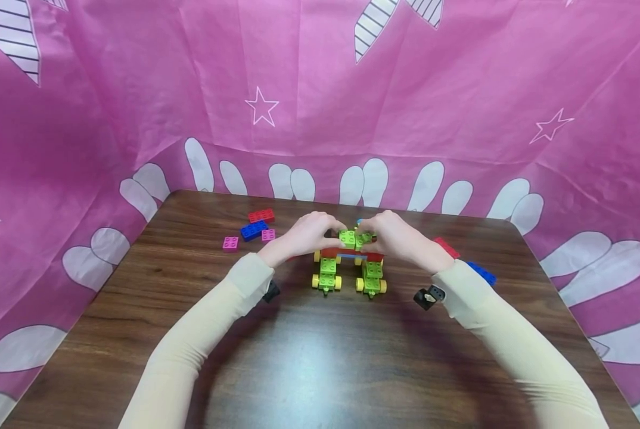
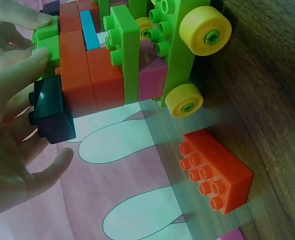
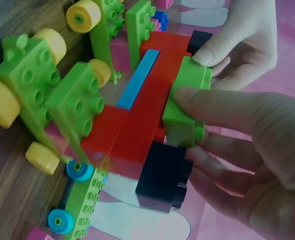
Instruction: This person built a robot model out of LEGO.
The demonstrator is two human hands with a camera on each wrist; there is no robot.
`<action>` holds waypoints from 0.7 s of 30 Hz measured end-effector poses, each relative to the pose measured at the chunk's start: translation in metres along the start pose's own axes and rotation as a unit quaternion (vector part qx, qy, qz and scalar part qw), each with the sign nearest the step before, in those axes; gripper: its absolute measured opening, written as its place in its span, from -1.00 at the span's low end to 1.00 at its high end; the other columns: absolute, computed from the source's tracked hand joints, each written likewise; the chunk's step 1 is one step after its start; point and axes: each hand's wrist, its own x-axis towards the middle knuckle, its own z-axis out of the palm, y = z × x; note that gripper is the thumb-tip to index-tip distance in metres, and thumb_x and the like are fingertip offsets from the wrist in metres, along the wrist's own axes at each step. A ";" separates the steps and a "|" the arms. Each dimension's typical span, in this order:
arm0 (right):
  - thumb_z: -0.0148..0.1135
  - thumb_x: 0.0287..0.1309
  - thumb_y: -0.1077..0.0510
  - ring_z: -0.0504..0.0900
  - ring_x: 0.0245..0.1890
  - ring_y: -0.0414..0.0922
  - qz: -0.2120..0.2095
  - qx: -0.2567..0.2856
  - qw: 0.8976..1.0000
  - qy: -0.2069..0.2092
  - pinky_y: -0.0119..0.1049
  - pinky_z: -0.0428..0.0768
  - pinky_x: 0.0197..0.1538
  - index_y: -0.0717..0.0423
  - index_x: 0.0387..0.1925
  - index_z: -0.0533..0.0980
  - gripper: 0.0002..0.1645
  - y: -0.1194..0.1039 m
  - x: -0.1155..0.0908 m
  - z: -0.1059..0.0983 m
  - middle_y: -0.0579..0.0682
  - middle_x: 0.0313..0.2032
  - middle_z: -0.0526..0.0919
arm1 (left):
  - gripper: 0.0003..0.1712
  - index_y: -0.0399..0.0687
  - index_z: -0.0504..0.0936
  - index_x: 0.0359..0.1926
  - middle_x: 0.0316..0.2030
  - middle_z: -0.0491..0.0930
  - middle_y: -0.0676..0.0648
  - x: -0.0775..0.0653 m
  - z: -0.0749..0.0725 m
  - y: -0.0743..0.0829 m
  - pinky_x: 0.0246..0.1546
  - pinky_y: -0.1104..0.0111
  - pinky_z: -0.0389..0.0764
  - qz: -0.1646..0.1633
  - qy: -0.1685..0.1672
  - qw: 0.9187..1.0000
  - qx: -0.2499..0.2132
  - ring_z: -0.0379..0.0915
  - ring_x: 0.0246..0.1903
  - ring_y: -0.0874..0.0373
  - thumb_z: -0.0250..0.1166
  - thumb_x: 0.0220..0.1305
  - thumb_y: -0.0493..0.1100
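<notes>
A toy brick build stands on the table in front of me. Two green wheeled bases (image 1: 328,275) with yellow wheels (image 2: 205,31) carry a span of red bricks (image 3: 147,105) with a thin blue brick (image 3: 138,79) along it. A black brick (image 2: 53,110) sits at one end and another black brick (image 3: 162,175) at the other. On top lie two light green bricks (image 1: 347,239) side by side. My left hand (image 1: 311,233) pinches the left one between thumb and fingers. The right one is gripped by my right hand (image 1: 392,237), thumb on its near side.
Left of the build lie a red brick (image 1: 261,215), a blue brick (image 1: 254,230) and two pink bricks (image 1: 230,243). To the right are a red brick (image 1: 447,246) and a blue brick (image 1: 482,273). Behind stands a green base with blue wheels (image 3: 79,170). Pink cloth (image 1: 320,107) surrounds the table.
</notes>
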 end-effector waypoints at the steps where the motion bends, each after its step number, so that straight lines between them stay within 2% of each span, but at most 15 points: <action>1: 0.56 -0.07 0.22 0.58 -0.50 -0.30 -0.001 -0.003 1.000 -0.001 -0.35 0.62 -0.33 0.08 -0.35 0.69 -0.80 0.000 0.001 0.000 -0.11 -0.44 0.74 | -0.56 -0.03 0.69 0.11 0.01 0.73 -0.03 0.000 0.000 0.000 0.06 0.22 0.65 0.000 -0.001 1.000 0.000 0.63 0.04 0.09 0.37 0.27 0.03; 11: 0.55 -0.06 0.21 0.53 -0.54 -0.32 -0.001 0.002 1.000 -0.008 -0.37 0.60 -0.37 0.08 -0.32 0.70 -0.79 0.003 0.002 -0.001 -0.12 -0.45 0.73 | -0.55 -0.02 0.68 0.12 0.03 0.72 -0.03 0.001 0.001 0.000 0.09 0.21 0.64 -0.003 -0.003 1.000 0.002 0.62 0.05 0.09 0.36 0.27 0.04; 15: 0.56 -0.08 0.22 0.58 -0.53 -0.31 -0.005 0.012 1.000 -0.007 -0.33 0.64 -0.33 0.11 -0.30 0.71 -0.77 0.004 0.003 -0.002 -0.08 -0.40 0.77 | -0.55 -0.02 0.68 0.12 0.02 0.73 -0.03 0.001 0.001 0.000 0.10 0.21 0.63 -0.004 -0.004 1.000 0.002 0.62 0.05 0.09 0.37 0.27 0.04; 21: 0.55 -0.06 0.20 0.76 -0.31 -0.11 0.007 0.031 0.999 -0.023 -0.17 0.73 -0.18 0.17 -0.19 0.73 -0.68 0.009 0.008 -0.005 0.06 -0.22 0.81 | -0.55 -0.02 0.68 0.12 0.03 0.72 -0.04 0.002 0.000 0.001 0.12 0.19 0.62 -0.007 -0.005 1.000 0.006 0.60 0.06 0.08 0.37 0.27 0.04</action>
